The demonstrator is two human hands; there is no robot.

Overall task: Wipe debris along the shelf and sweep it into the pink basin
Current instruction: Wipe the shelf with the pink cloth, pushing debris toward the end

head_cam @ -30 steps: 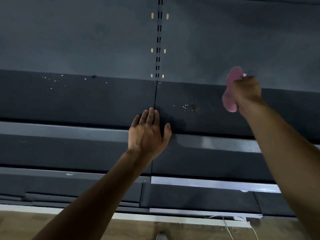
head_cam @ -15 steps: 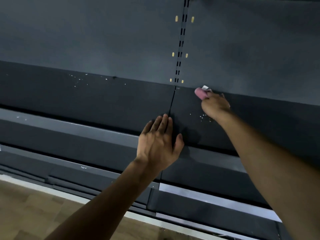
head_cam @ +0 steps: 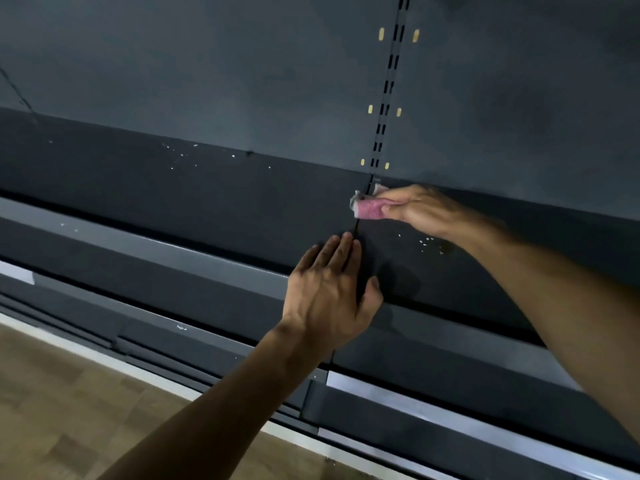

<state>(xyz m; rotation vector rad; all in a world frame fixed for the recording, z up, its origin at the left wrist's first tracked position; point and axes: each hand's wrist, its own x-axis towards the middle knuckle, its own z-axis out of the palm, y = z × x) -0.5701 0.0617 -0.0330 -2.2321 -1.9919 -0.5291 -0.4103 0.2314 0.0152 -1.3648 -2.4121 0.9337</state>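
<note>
Shelf, dark, flecked with white debris

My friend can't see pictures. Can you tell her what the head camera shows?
A person's right hand presses a pink cloth onto a dark shelf at its back edge. The left hand rests flat nearby, and white crumbs lie between.

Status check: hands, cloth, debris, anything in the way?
Right hand grips pink cloth at shelf back. Left hand flat. Crumbs remain. Basin unseen.
</note>
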